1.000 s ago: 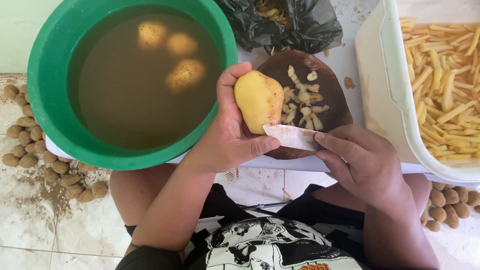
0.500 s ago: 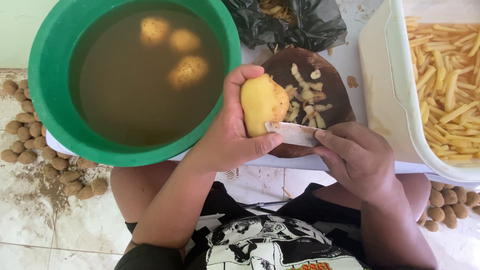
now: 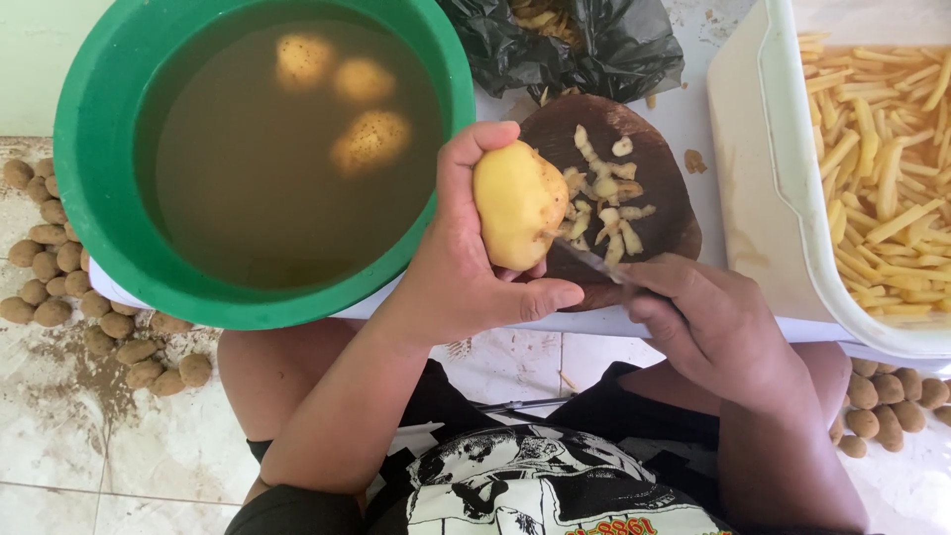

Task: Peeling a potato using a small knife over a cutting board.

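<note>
Left hand point(image 3: 466, 267) grips peeled potato point(image 3: 517, 203) above round brown cutting board point(image 3: 649, 198); right hand point(image 3: 708, 317) closed on knife point(image 3: 594, 264), blade at potato's near side; green basin point(image 3: 109, 149) left.

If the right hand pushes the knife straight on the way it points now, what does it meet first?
Probably the peeled potato held in the left hand: the knife in the right hand points up-left, its tip already at the potato.
</note>
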